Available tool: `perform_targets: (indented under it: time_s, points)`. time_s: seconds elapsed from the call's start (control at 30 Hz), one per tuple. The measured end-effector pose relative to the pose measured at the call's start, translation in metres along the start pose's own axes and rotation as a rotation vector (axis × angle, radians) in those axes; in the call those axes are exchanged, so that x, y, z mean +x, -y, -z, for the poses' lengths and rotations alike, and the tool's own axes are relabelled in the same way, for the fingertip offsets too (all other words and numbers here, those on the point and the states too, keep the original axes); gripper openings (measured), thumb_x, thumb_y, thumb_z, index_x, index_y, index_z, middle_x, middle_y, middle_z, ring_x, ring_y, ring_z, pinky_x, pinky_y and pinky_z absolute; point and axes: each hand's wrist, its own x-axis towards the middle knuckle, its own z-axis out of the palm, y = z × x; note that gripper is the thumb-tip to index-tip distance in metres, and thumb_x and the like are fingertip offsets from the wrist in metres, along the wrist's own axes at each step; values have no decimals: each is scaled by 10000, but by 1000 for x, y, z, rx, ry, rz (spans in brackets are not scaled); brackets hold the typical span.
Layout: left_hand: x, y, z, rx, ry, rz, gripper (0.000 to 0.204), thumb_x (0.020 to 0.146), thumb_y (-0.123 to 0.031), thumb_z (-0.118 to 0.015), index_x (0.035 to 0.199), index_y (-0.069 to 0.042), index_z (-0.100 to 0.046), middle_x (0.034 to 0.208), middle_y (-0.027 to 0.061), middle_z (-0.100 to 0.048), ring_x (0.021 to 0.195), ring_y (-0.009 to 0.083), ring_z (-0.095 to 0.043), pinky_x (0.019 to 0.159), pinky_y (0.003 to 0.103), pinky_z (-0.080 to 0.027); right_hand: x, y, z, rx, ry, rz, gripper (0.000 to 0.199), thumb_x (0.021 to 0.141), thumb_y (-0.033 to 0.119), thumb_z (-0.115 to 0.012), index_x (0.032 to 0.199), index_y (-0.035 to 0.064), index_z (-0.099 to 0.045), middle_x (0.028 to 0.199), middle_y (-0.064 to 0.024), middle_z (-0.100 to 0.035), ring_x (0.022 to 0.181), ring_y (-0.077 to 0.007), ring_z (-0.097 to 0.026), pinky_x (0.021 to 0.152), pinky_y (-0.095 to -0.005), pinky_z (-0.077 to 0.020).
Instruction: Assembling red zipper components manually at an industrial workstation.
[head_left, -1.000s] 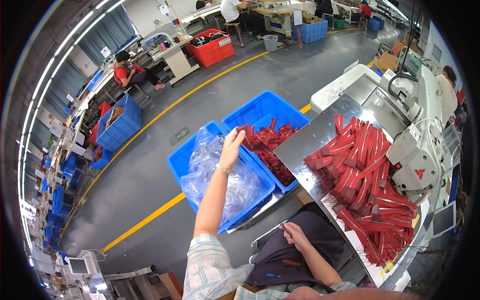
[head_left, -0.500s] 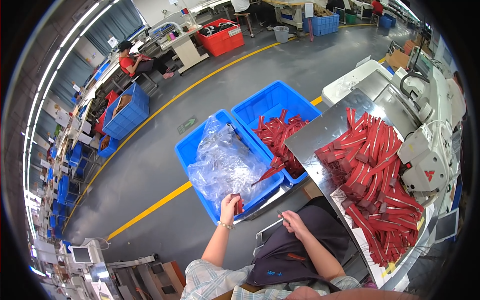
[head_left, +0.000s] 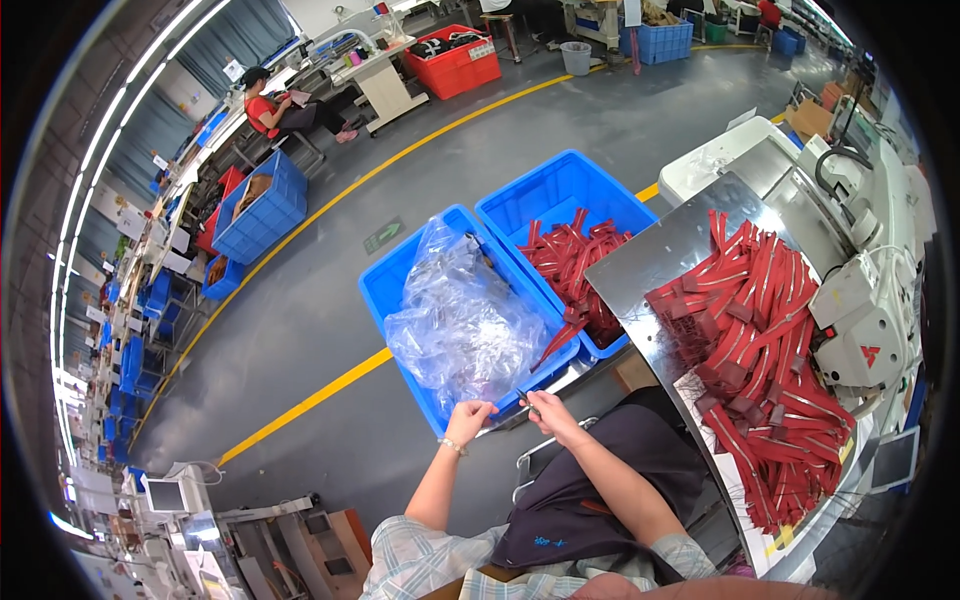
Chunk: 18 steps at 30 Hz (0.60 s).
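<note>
My left hand (head_left: 467,424) is closed in a pinch at the near edge of a blue crate (head_left: 375,290) lined with clear plastic bags (head_left: 465,325). Whatever its fingertips hold is too small or hidden to make out. Just to its right, my right hand (head_left: 553,415) grips a small dark pointed tool (head_left: 527,400), its tip toward the left hand. A gap remains between the hands. Red zippers (head_left: 575,262) fill part of a second blue crate (head_left: 570,165) beyond, one hanging over the rim between the crates.
To my right, a large pile of red zippers (head_left: 750,350) covers a metal table (head_left: 640,270) beside a white sewing machine (head_left: 865,320). A seated person (head_left: 265,110) works at the far left near a blue crate (head_left: 262,215). A red crate (head_left: 455,75) stands farther back.
My right hand has moved left and up, close to my left hand. The red piece seen in my left hand earlier no longer shows. The whole view has shifted slightly.
</note>
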Motion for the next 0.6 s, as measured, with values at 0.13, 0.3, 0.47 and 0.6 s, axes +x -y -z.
perform_targets:
  time_s: [0.13, 0.3, 0.47, 0.6]
  points:
    - [-2, 9, 0, -34, 60, 14, 218, 841, -190, -512, 786, 1, -601, 574, -11, -502, 523, 54, -439, 481, 199, -348, 6, -4, -5, -27, -48, -8, 262, 880, 336, -454, 899, 85, -528, 556, 49, -403, 355, -14, -218, 338, -191, -127]
    - [-2, 7, 2, -25, 92, 4, 226, 842, -209, -515, 757, -17, -597, 590, 5, -549, 517, 53, -477, 466, 200, -367, 10, -7, -11, 7, -64, -11, 253, 869, 326, -485, 884, 76, -524, 554, 49, -401, 355, -15, -222, 340, -193, -127]
    - [-3, 8, 2, -76, 114, 3, 213, 847, -194, -512, 773, -13, -596, 600, 4, -556, 525, 52, -485, 470, 197, -371, 14, -10, -12, 51, -59, -62, 261, 865, 330, -495, 871, 70, -516, 551, 46, -400, 352, -20, -224, 341, -198, -126]
    - [-6, 6, 2, -114, 46, -3, 194, 845, -175, -516, 768, -16, -594, 622, 5, -565, 538, 55, -499, 483, 196, -391, 11, -10, -12, 69, -61, -83, 270, 864, 335, -494, 871, 66, -512, 550, 42, -403, 350, -20, -227, 339, -200, -128]
